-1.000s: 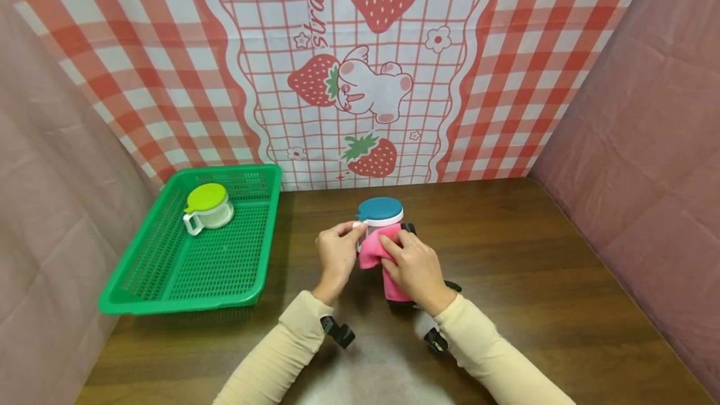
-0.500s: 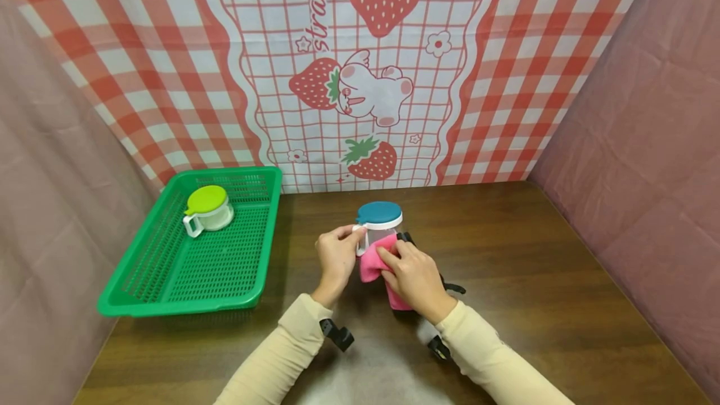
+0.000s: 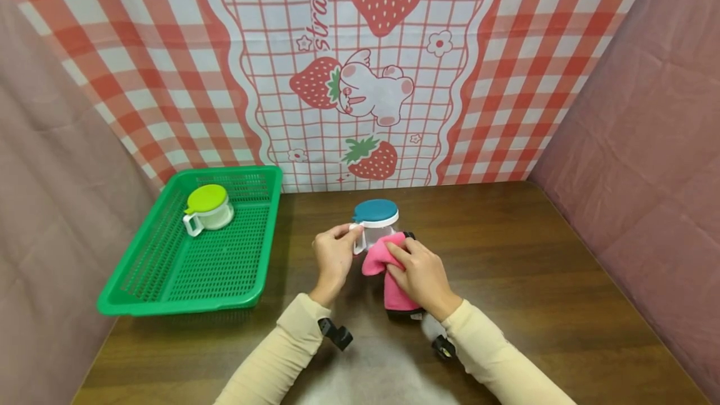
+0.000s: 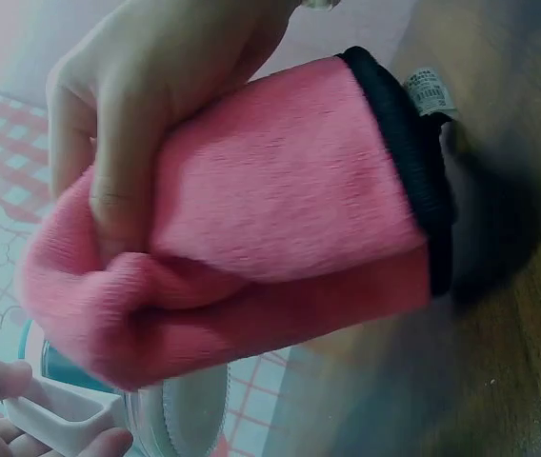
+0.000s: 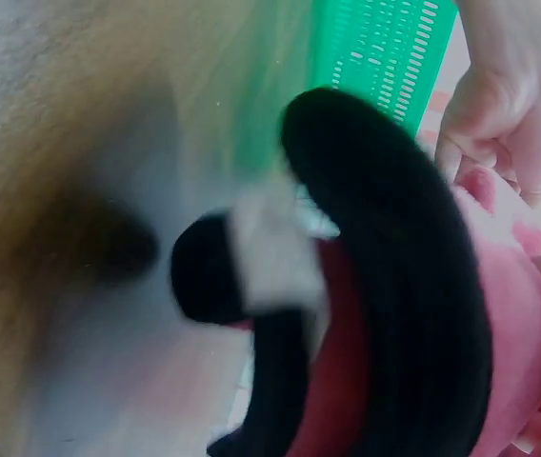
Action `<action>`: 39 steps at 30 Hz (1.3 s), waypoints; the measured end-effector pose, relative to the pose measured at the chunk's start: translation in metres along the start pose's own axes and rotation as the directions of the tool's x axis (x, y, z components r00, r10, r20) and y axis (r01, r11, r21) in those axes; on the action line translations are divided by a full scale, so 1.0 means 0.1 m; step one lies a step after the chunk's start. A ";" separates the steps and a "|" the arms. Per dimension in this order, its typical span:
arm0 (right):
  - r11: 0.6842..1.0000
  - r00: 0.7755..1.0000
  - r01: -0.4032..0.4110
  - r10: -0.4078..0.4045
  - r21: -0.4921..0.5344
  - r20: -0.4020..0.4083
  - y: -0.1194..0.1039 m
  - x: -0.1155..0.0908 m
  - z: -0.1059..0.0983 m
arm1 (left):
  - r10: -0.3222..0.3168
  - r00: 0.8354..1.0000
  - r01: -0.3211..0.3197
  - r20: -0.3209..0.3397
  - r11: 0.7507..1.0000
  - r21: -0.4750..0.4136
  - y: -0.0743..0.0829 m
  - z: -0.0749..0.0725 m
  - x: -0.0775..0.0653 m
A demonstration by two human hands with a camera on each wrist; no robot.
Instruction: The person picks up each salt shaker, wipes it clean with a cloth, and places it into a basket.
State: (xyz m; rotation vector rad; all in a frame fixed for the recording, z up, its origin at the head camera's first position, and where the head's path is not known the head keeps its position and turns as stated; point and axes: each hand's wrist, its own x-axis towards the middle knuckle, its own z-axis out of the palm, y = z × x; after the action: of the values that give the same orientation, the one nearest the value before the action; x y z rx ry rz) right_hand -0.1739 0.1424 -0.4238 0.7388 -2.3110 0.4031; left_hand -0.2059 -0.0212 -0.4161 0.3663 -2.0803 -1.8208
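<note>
A clear jar [image 3: 380,234] with a blue flip lid [image 3: 375,210] and a white handle [image 3: 359,242] is at the middle of the table. My left hand [image 3: 333,260] pinches that handle between thumb and fingers. In my right hand [image 3: 425,276] is a pink cloth [image 3: 398,292] with black edging and a small white tag, bunched at the fingertips and close against the jar's front right side. The left wrist view shows the cloth [image 4: 280,181] large, hiding much of the jar; its black edge [image 5: 404,276] fills the middle of the right wrist view.
A green plastic basket [image 3: 185,307] stands on the left of the wooden table [image 3: 506,305]. Inside it sits a similar jar with a lime-green lid [image 3: 207,199]. A checked strawberry cloth [image 3: 360,36] hangs behind, with pink curtains [image 3: 635,142] at the sides.
The cloth slid down the jar's front, then came back up slightly with the right hand. Jar and left hand have shifted a little to the left; the basket stays put.
</note>
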 end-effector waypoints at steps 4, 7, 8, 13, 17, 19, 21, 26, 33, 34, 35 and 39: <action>1.000 0.997 -0.011 0.012 0.019 -0.075 -0.02 0.06 0.00 | 0.025 1.000 -0.025 -0.002 0.999 0.034 -0.01 -0.01 -0.01; 0.999 0.995 -0.031 0.033 0.021 -0.092 -0.05 0.11 -0.01 | 0.049 0.999 -0.049 -0.007 0.997 0.059 -0.01 0.00 -0.01; 0.999 0.995 -0.036 0.038 0.020 -0.094 -0.06 0.12 -0.01 | 0.059 0.998 -0.058 -0.010 0.996 0.066 -0.01 0.00 -0.01; 0.999 0.995 -0.036 0.037 0.007 -0.090 -0.10 0.15 0.01 | 0.076 0.997 -0.074 -0.026 0.994 0.078 0.02 0.00 -0.01; 1.000 0.998 -0.017 0.017 -0.004 -0.066 -0.13 0.14 0.01 | 0.063 0.998 -0.061 -0.027 0.996 0.068 0.05 0.00 -0.01; 1.000 0.999 -0.008 0.008 -0.017 -0.044 -0.13 0.12 0.02 | 0.052 0.998 -0.051 -0.025 0.997 0.066 0.05 0.00 -0.01; 1.000 1.000 0.000 -0.001 -0.030 -0.019 -0.13 0.10 0.02 | 0.040 0.999 -0.039 -0.022 0.998 0.051 0.04 -0.01 0.00; 0.999 0.999 0.021 -0.020 -0.045 0.029 -0.11 0.05 0.04 | 0.010 1.000 -0.010 -0.004 1.000 -0.021 0.02 -0.02 0.02; 0.999 0.998 0.035 -0.033 -0.035 0.047 -0.06 0.01 0.03 | -0.036 0.999 0.037 0.013 0.996 -0.082 0.02 -0.05 0.06; 0.999 0.998 0.033 -0.032 -0.035 0.046 -0.05 0.01 0.02 | -0.043 0.999 0.045 0.018 0.994 -0.099 0.02 -0.05 0.07; 0.999 0.999 0.031 -0.029 -0.034 0.045 -0.03 0.01 0.02 | -0.050 0.998 0.052 0.024 0.992 -0.116 0.03 -0.06 0.07; 1.000 0.999 0.017 -0.016 -0.021 0.040 0.01 -0.01 0.01 | -0.058 0.998 0.060 0.021 0.987 -0.147 0.04 -0.08 0.09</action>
State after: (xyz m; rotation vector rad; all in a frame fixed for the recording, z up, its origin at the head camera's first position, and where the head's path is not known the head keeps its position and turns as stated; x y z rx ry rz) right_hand -0.1740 0.1430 -0.4257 0.7613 -2.3413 0.3589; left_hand -0.2104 -0.0315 -0.4104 0.3777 -1.9497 -2.0043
